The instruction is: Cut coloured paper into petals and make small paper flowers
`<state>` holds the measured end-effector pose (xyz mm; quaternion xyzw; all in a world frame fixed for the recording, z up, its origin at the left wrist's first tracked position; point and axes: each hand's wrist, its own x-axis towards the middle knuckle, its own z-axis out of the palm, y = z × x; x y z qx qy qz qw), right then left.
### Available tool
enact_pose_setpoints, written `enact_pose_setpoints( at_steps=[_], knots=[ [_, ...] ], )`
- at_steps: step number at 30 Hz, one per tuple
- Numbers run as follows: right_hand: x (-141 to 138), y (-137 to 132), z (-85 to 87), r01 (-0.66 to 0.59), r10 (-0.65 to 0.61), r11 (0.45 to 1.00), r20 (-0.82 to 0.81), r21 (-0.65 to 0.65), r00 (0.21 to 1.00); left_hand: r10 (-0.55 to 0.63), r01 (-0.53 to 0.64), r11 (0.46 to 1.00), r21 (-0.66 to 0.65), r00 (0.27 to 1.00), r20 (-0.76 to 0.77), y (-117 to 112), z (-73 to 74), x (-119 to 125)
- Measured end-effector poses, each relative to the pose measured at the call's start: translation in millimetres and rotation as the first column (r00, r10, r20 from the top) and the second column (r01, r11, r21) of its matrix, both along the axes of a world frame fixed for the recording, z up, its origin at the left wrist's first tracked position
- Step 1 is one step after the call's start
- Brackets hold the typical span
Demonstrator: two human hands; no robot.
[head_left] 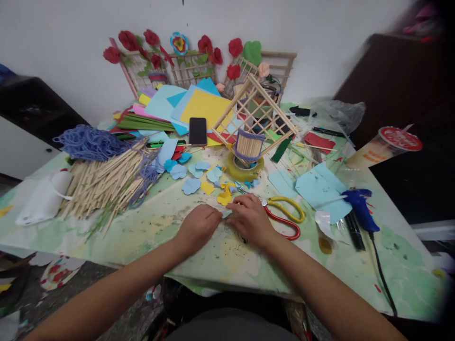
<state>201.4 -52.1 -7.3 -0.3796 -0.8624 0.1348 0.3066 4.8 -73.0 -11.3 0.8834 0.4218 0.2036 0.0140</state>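
Note:
Between my fingertips is a small piece of light blue paper (226,214), just above the stained green tablecloth. My left hand (199,227) pinches it from the left, with the fingers curled in. My right hand (250,220) closes on its other side. Right behind the right hand lie scissors (287,208) with one yellow and one red handle; their blades are partly hidden. A yellow paper flower (224,196) lies just beyond my fingertips, and blue paper flowers (191,185) are scattered behind it.
A stick lattice (265,116) leans on a yellow tape roll (243,170). Bundled sticks (103,184) and purple yarn (87,142) lie left. A blue glue gun (362,208), its cord, light blue paper (322,189) and a drink cup (386,148) are right. A phone (198,131) lies behind.

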Motion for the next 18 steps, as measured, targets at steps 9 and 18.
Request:
enact_pose_setpoints(
  at_steps=[9, 18],
  knots=[
    [-3.6, 0.4, -3.1, -0.078, 0.083, 0.996, 0.145, -0.038, 0.986, -0.027, 0.032, 0.997, 0.064, 0.997, -0.076, -4.5, -1.4, 1.2],
    [-11.8, -7.6, -6.2, -0.075, 0.044, 0.992, 0.284, 0.099, 0.958, 0.018, -0.019, 0.997, -0.081, 1.000, -0.009, -6.2, -4.4, 1.0]
  ],
)
